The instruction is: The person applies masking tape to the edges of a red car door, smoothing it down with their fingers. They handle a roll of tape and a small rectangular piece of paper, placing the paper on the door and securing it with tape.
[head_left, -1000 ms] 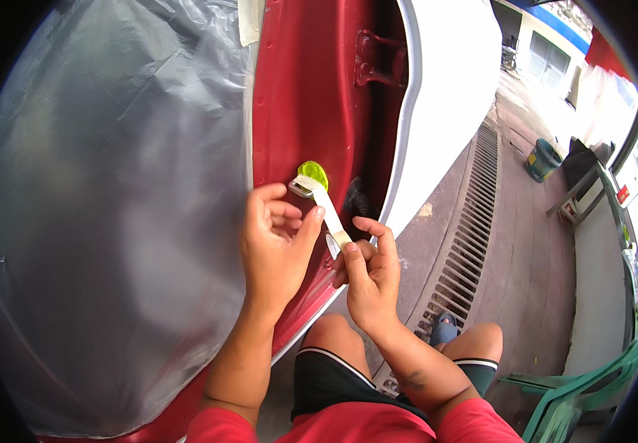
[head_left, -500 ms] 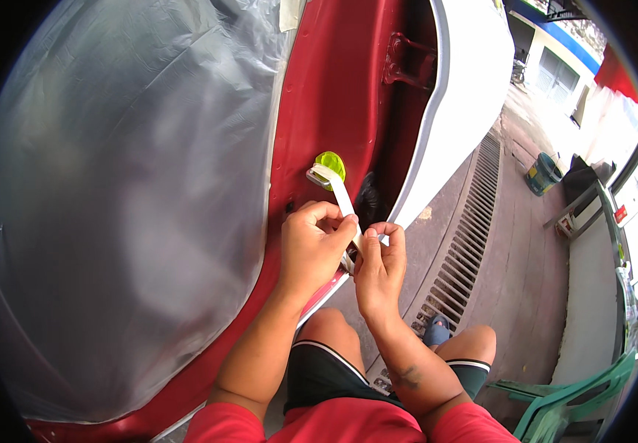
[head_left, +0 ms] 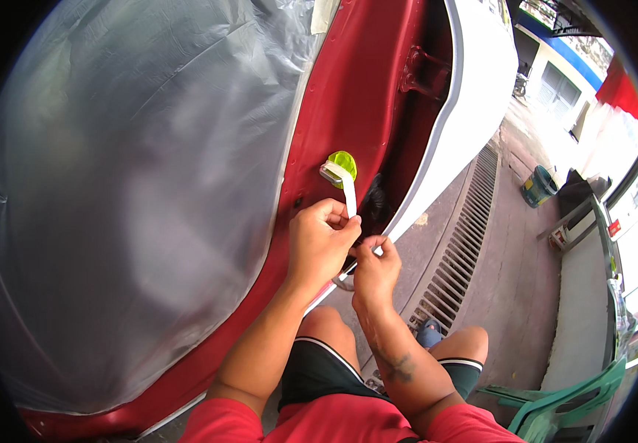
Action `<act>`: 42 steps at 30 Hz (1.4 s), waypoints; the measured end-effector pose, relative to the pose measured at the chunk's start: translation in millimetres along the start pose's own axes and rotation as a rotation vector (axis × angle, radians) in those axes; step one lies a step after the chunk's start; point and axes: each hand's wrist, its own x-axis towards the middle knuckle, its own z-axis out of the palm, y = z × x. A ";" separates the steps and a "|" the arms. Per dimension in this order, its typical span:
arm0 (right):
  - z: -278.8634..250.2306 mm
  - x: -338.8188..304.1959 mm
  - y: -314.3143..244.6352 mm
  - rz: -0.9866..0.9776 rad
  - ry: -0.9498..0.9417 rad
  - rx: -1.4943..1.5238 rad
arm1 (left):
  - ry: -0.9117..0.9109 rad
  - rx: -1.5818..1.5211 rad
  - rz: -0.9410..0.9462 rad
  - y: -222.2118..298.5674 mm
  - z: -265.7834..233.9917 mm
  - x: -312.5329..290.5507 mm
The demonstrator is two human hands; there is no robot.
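Note:
A strip of white masking tape (head_left: 350,198) hangs from a metal door striker (head_left: 329,176), partly wrapped with tape, on the red car door frame (head_left: 348,88). Behind the striker is a shiny yellow-green patch (head_left: 345,159). My left hand (head_left: 319,240) pinches the strip's lower part between thumb and fingers. Just right of it and slightly lower, my right hand (head_left: 376,277) is closed in a pinch, with a small white bit of tape showing at its fingertips. The two hands are close together but apart.
Grey plastic sheeting (head_left: 149,184) covers the car on the left. An open door (head_left: 466,88) with a white inner side stands right of the frame. A drain grate (head_left: 455,251) crosses the floor. Beyond are a bucket (head_left: 539,186) and a green plastic chair (head_left: 570,399).
My right hand has drawn slightly down and away from the hanging strip; the tape no longer visibly runs between both hands. The whole view has shifted a little, moving the car rightward.

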 end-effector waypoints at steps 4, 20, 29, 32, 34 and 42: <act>-61.7 -39.5 61.4 0.091 -0.088 -0.187 | 0.057 0.152 0.161 -0.3 2.4 0.3; -63.8 -15.9 -137.3 -1.524 -0.086 -0.521 | 0.484 0.638 0.584 -4.8 -21.4 23.5; 7.7 6.7 -182.1 -1.650 -0.145 -1.340 | 0.621 0.759 0.564 10.9 -16.9 31.5; 13.6 14.9 -170.6 -1.567 -0.248 -1.393 | 0.624 0.763 0.558 13.5 -18.8 37.2; 15.1 14.7 -166.6 -1.581 -0.244 -1.344 | 0.630 0.758 0.576 14.1 -19.4 39.6; 4.3 19.2 -165.4 -1.539 -0.240 -1.277 | 0.686 0.708 0.743 3.1 -14.6 47.3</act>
